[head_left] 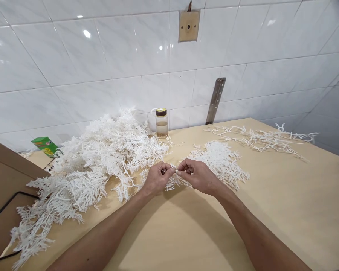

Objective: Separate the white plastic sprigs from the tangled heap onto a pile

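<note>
My left hand (155,178) and my right hand (200,177) meet at the middle of the table, fingertips almost touching. Both pinch a small white plastic foliage sprig (171,184), whose fine branches hang below the fingers; the exact spot gripped is partly hidden. To the left of my hands spreads a large heap of white artificial foliage (101,150). Just beyond my right hand lies a smaller, flatter pile of loose white sprigs (220,162). Farther back on the right, several bare white branched stems (260,140) are laid out.
The wooden table (288,192) meets a tiled wall. A lidded bottle (161,126) of liquid stands at the back, near a metal bracket (215,101) against the wall. On the left are a green box (45,146) and a brown cardboard-like panel (5,169).
</note>
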Motion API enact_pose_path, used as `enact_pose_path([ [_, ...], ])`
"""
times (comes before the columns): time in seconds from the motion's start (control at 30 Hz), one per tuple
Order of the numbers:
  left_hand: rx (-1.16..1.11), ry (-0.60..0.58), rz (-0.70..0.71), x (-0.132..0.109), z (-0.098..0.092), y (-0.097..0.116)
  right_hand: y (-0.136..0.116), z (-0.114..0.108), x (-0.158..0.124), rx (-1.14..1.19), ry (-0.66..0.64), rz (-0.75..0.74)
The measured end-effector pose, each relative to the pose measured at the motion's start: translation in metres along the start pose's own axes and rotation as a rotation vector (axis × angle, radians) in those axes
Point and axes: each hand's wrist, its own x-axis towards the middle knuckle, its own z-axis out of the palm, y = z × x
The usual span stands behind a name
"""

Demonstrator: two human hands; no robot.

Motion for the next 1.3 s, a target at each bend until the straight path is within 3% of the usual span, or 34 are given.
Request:
enact_pose_path([
  [0.13, 0.131, 0.010, 0.056, -0.002, 0.000, 0.001, 0.004, -0.001, 0.001, -0.010, -0.049, 0.068],
  [0.23, 0.156, 0.001, 0.068, -0.002, 0.001, 0.002, 0.004, -0.002, 0.001, -0.107, -0.033, 0.040],
  [0.4, 0.133, -0.001, 0.043, -0.003, 0.002, 0.001, 0.001, 0.000, 0.001, -0.195, 0.014, -0.019],
  [0.67, 0.092, 0.020, 0.008, -0.003, 0.007, -0.010, 0.001, 0.008, 0.003, -0.217, -0.037, 0.048],
  [0.83, 0.114, 0.106, 0.156, -0.004, 0.006, -0.004, 0.009, 0.003, 0.011, -0.395, 0.195, 0.204],
  [1.03, 0.038, 0.060, 0.069, -0.002, 0.004, -0.006, 0.023, -0.029, 0.009, -0.456, 0.473, 0.234],
  [1.13, 0.035, 0.052, 0.052, -0.002, 0.003, -0.006, 0.021, -0.037, 0.004, -0.546, 0.593, 0.152],
  [1.23, 0.060, 0.051, 0.048, -0.002, 0.003, -0.005, 0.007, -0.031, -0.002, -0.395, 0.588, 0.000],
  [1.3, 0.085, 0.052, 0.036, -0.001, 0.003, -0.004, -0.003, -0.020, -0.004, -0.214, 0.418, -0.051],
])
